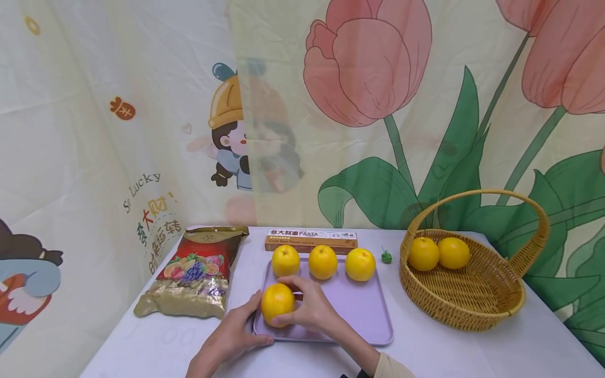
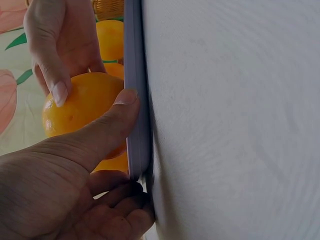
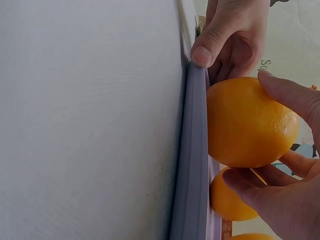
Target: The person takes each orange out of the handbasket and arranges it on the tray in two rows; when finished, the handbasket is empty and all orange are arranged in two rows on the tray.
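Observation:
My right hand (image 1: 314, 310) grips an orange (image 1: 277, 304) from its right side, thumb in front and fingers behind, over the front left of a lilac tray (image 1: 356, 315). In the right wrist view the orange (image 3: 247, 122) sits close against the tray's rim. My left hand (image 1: 231, 333) holds the tray's front left corner. Its thumb (image 2: 117, 115) lies on the front rim and its fingers bend around the left side, as the left wrist view shows. Along the tray's back edge stand three more oranges in a row, the left one (image 1: 285, 261) behind the held orange.
A wicker basket (image 1: 463, 315) with a tall handle stands at the right, with two oranges (image 1: 438, 254) inside. Left of the tray lies a gold and red bag (image 1: 194, 273). Behind it are a pasta box (image 1: 312, 241) and a small green object (image 1: 386, 256).

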{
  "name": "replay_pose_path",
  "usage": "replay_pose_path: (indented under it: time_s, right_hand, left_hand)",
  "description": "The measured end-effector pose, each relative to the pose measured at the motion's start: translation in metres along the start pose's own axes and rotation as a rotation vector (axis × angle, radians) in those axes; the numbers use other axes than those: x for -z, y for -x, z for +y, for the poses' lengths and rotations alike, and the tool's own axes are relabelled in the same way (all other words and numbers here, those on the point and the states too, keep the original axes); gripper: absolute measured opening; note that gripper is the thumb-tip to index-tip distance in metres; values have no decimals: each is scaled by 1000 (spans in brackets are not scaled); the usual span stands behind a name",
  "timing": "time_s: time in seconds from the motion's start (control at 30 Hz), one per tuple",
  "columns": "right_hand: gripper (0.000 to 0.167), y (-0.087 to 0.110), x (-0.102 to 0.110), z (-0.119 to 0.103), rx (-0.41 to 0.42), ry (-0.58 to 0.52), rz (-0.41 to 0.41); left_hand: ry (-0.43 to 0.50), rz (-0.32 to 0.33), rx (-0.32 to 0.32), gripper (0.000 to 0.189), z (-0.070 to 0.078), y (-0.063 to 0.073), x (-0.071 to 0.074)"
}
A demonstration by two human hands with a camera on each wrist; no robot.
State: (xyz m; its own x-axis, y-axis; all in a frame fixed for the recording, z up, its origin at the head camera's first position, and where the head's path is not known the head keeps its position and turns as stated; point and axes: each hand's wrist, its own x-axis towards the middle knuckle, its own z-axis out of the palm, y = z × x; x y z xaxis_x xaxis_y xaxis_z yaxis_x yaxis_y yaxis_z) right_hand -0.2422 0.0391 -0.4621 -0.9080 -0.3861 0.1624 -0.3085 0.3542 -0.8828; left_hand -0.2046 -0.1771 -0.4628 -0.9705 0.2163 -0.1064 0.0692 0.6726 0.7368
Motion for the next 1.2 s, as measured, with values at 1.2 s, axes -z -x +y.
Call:
replay_pose_path:
  time_s: [1.2]
  right_hand:
    - [74,3,4,-9,43,-22,-22]
  left_hand:
    - [-17,25,-24,108,0,0,-2]
